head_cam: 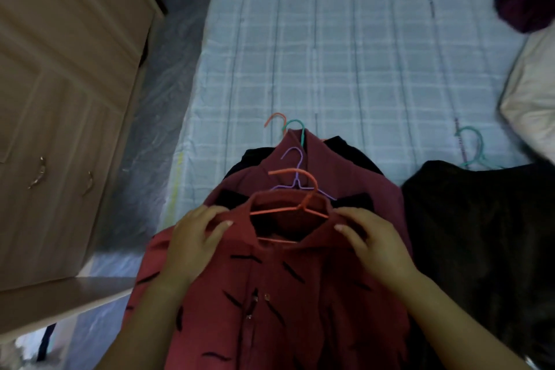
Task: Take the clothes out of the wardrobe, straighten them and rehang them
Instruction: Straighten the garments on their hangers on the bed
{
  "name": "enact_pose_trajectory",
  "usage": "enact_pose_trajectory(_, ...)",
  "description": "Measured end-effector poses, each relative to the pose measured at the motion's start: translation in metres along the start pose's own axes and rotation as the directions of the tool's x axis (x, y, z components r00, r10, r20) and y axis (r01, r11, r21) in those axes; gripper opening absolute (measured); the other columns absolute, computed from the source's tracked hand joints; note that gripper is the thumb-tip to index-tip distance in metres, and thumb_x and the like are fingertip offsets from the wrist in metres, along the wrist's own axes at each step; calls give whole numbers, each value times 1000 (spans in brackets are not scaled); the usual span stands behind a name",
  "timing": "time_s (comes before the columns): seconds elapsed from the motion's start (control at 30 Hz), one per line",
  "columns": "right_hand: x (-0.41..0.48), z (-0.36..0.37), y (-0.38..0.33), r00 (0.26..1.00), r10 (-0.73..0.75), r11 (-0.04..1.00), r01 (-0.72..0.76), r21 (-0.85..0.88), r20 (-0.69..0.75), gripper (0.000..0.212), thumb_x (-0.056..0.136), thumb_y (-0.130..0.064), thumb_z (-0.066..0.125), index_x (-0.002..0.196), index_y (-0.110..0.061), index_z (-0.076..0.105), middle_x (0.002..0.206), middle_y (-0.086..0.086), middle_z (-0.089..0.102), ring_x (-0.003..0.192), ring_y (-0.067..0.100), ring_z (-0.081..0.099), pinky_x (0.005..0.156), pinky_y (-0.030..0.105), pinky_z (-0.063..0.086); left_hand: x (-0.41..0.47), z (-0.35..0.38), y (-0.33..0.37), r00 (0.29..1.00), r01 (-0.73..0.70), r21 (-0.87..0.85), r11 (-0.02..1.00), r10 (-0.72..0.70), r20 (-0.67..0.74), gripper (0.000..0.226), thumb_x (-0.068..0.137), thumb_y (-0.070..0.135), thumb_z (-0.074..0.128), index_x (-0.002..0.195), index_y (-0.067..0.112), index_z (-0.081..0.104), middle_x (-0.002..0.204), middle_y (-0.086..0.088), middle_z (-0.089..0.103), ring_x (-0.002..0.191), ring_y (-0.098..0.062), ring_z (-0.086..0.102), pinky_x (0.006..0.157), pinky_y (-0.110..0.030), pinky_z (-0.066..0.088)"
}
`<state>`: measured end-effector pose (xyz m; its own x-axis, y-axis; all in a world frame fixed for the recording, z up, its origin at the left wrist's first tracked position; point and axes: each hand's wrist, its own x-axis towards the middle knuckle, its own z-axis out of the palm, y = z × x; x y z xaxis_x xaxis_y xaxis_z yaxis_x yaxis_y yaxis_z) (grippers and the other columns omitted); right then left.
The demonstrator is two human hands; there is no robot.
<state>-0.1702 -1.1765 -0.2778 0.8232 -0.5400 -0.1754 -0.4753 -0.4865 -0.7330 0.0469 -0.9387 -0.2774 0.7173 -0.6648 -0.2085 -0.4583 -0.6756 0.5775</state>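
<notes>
A red shirt with black dashes point(270, 294) lies on top of a pile of clothes on the bed, with an orange hanger point(295, 204) inside its collar. My left hand point(192, 237) pinches the collar's left side, thumb on top. My right hand point(369, 237) pinches the collar's right side. Under it lie a maroon garment point(360, 189) on a purple hanger point(295, 171) and a black garment point(351, 150). More hanger hooks, orange point(274, 117) and teal point(295, 126), stick out behind the pile.
The bed has a pale blue checked sheet point(360, 54). A dark garment point(480, 234) with a teal hanger point(473, 147) lies at the right. A purple cloth point(525, 3) and a cream pillow point(531, 99) sit far right. The beige wardrobe point(60, 99) stands left.
</notes>
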Motion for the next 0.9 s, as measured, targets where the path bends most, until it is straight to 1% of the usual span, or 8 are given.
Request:
enact_pose_trajectory(0.07,-14,-11,-10,999,-15,1000,16,25,-35,25,88,-27,62,113,-29,63,109,-12,64,101,5,59,89,22,45,-16,-11,15,998,5,-44,999,-8,-57,30,81,49,54,97,27,66,95,11,64,92,-12,60,83,-32,46)
enact_pose_trajectory(0.13,-28,-20,-18,997,-43,998,45,38,-71,25,89,-27,60,114,-29,63,109,-12,64,102,5,59,89,23,45,-32,-21,34,991,-11,-75,997,1,-132,11,82,32,69,92,29,65,92,14,63,90,-7,59,83,-21,43)
enact_pose_trajectory(0.23,-57,-35,-28,988,-98,995,101,24,-120,26,89,-36,55,114,-31,62,110,-13,64,101,6,59,88,25,47,-67,-32,61,970,-55,-56,997,40,-240,22,80,15,73,89,32,62,91,14,64,88,-3,57,79,-10,39)
enact_pose_trajectory(0.37,-112,-52,-36,967,-211,977,214,7,-141,31,87,-48,48,112,-35,62,110,-18,64,102,0,57,86,19,45,-140,-39,94,920,-117,1,993,109,-375,15,79,24,69,88,33,61,94,36,59,86,3,54,79,-18,39)
enact_pose_trajectory(0.47,-155,-59,-38,931,-310,948,319,15,-191,32,88,-48,44,111,-33,62,103,-12,65,96,4,60,82,23,48,-199,-40,116,888,-115,51,992,126,-443,14,79,25,69,88,31,61,96,41,55,86,2,53,80,-7,37)
enact_pose_trajectory(0.6,-210,-71,-42,901,-363,920,387,64,-236,30,89,-43,46,115,-35,59,101,-11,63,93,5,60,80,26,48,-267,-42,142,870,-81,33,996,87,-485,20,78,14,74,86,28,63,96,26,60,82,2,55,77,-6,37)
enact_pose_trajectory(0.7,-252,-85,-47,889,-372,913,403,69,-265,32,89,-44,46,120,-38,56,102,-11,65,94,3,61,80,27,50,-303,-50,164,861,-144,32,989,141,-488,19,78,14,74,84,30,64,96,17,61,83,6,56,74,-6,37)
enact_pose_trajectory(0.9,-325,-111,-65,815,-282,935,353,47,-506,30,85,-49,50,110,-39,64,104,-27,64,99,-10,58,83,13,45,-329,-61,198,815,-328,74,942,322,-481,15,78,13,72,85,24,66,91,39,57,84,18,52,75,-1,34)
